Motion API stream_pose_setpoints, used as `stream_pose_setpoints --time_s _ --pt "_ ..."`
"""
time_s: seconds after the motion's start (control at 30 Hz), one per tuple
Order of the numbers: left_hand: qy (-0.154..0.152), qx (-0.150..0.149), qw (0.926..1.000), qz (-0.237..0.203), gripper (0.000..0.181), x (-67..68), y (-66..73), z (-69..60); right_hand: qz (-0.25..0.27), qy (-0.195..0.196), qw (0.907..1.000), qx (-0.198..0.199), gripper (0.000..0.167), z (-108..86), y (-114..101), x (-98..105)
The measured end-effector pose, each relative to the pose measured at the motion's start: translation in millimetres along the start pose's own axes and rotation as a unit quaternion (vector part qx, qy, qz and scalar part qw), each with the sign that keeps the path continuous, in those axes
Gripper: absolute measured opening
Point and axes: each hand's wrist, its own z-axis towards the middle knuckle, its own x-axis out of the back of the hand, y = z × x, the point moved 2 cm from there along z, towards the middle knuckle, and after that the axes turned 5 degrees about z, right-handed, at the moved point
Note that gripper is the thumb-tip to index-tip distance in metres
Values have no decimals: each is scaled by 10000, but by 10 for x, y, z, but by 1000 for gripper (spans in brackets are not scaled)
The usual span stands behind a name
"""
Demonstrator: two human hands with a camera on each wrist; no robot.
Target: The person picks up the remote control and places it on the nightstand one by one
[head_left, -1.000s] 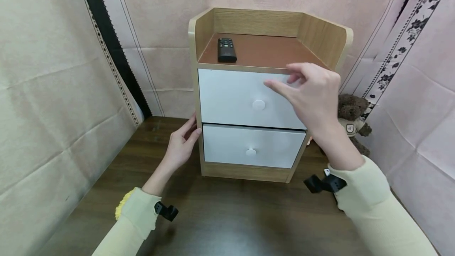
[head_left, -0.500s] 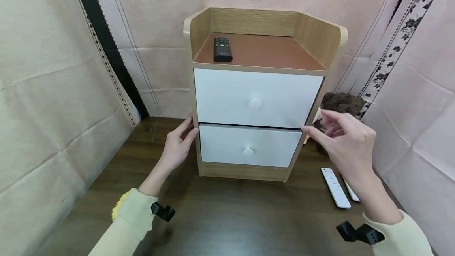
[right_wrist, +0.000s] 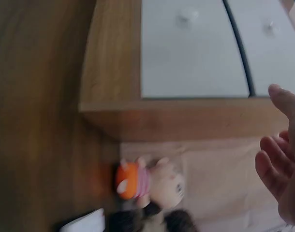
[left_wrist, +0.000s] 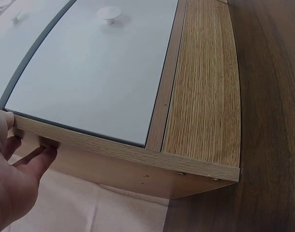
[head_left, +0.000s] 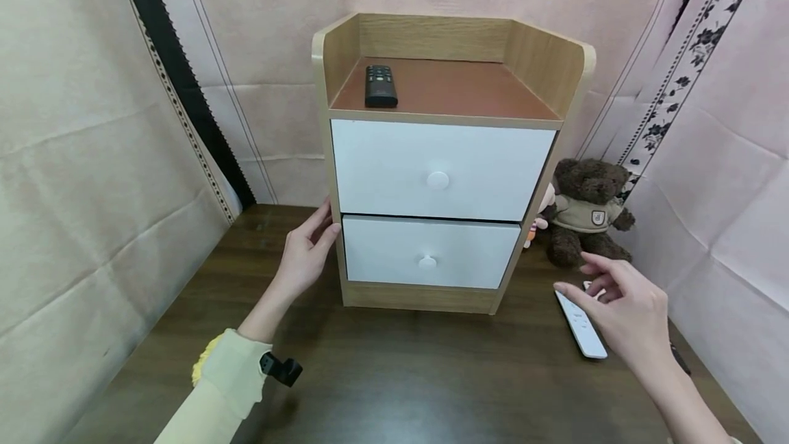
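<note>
A small wood-toned cabinet (head_left: pixel 419 298) with two white drawers stands in the middle of the head view. My left hand (head_left: pixel 308 252) rests against its left side, the thumb at the front edge and the fingertips touching the side panel (left_wrist: pixel 113 166). Over a white remote control (head_left: pixel 581 324) on the table hovers my right hand (head_left: pixel 629 307), thumb and fingers apart, nothing between them. A second pale remote shows only in part behind that hand. The upper drawer (head_left: pixel 394 156) and the lower drawer (head_left: pixel 382 252) both sit closed, each with a round knob.
A black remote control (head_left: pixel 380 86) lies on the cabinet's brown top. Right of the cabinet sits a brown teddy bear (head_left: pixel 582 214), with a doll (right_wrist: pixel 167 186) in pink and orange partly hidden beside it. Cloth walls (head_left: pixel 727 177) enclose the brown table (head_left: pixel 401 375).
My right hand has come away from in front of the upper drawer, moving right and down to the white remotes. The bear is now uncovered. My left hand stays at the cabinet's side.
</note>
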Motion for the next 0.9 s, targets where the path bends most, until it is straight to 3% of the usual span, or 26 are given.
stream_pose_setpoints --time_s 0.2,0.6,0.7,0.9 --pt "59 -38 10000 21 53 -2 7 -9 269 -413 9976 -477 66 -334 184 43" --pt "62 -21 10000 7 54 -15 15 -12 171 -508 9815 -1838 62 -887 443 34" --pt "66 -17 10000 -34 54 -17 20 -10 109 -621 9726 -2239 62 -996 524 31" --pt "80 -19 9999 -63 53 -15 14 -10 -130 -1053 9413 -3203 67 -1162 666 41"
